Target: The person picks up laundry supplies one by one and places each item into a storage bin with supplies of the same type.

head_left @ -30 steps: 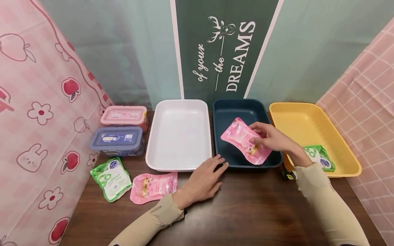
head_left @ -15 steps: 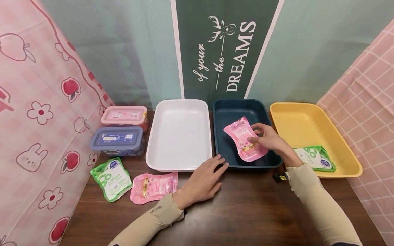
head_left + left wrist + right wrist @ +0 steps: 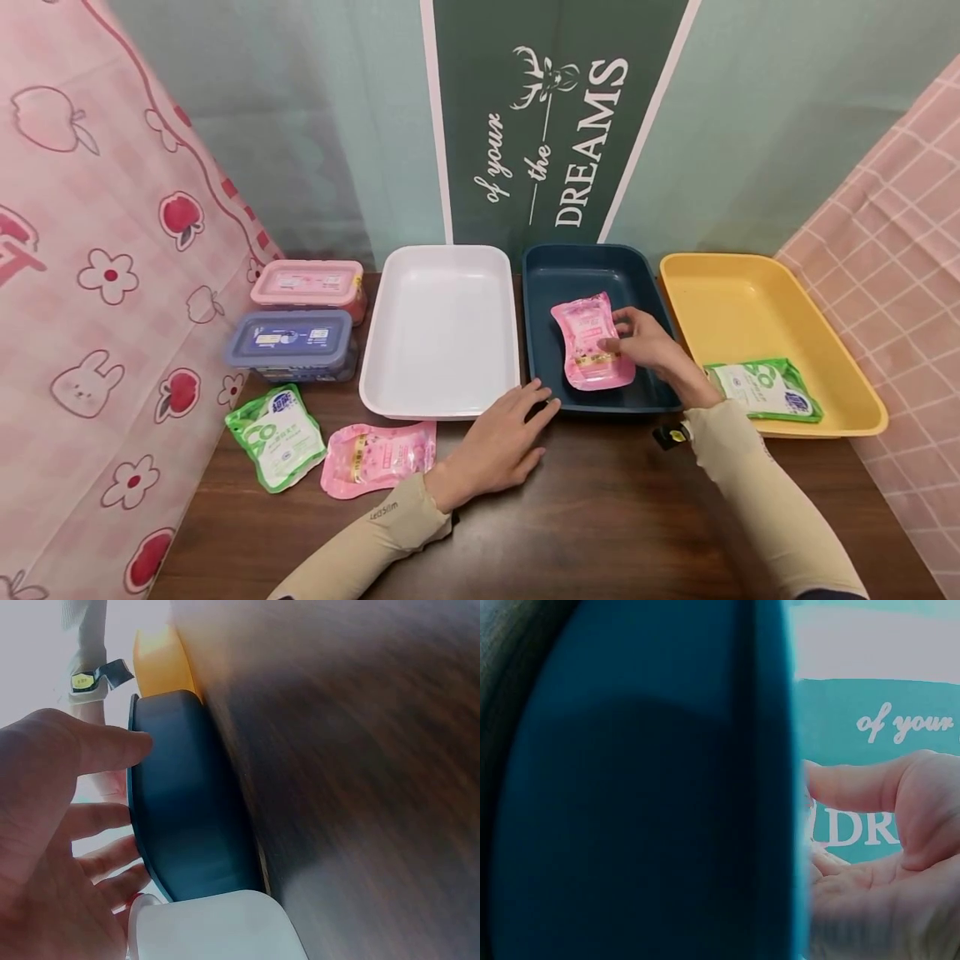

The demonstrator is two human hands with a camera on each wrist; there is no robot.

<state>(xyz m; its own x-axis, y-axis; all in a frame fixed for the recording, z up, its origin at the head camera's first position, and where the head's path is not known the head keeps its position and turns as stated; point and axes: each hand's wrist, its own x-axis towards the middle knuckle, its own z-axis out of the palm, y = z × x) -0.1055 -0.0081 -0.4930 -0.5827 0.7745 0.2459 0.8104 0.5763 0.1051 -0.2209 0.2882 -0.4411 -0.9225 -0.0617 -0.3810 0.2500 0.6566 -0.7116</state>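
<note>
In the head view, a shiny pink pouch is inside the dark blue tray, at a slight angle. My right hand holds its right side, thumb over the printed face. Whether the pouch touches the tray floor, I cannot tell. In the right wrist view, the tray wall hides the pouch and most fingers. My left hand lies with fingers extended at the blue tray's near left corner; the left wrist view shows thumb and fingers spread by its rim. A second pink pouch lies left of that hand.
Left of the blue tray stands a white tray. On its right, a yellow tray bears a green-and-white pouch. Another green-and-white pouch lies at left, below a blue-lidded box and a pink-lidded box.
My right hand has moved slightly left, turning the pink pouch more upright in the blue tray. More of the green-and-white pouch in the yellow tray shows. My left hand stays in place.
</note>
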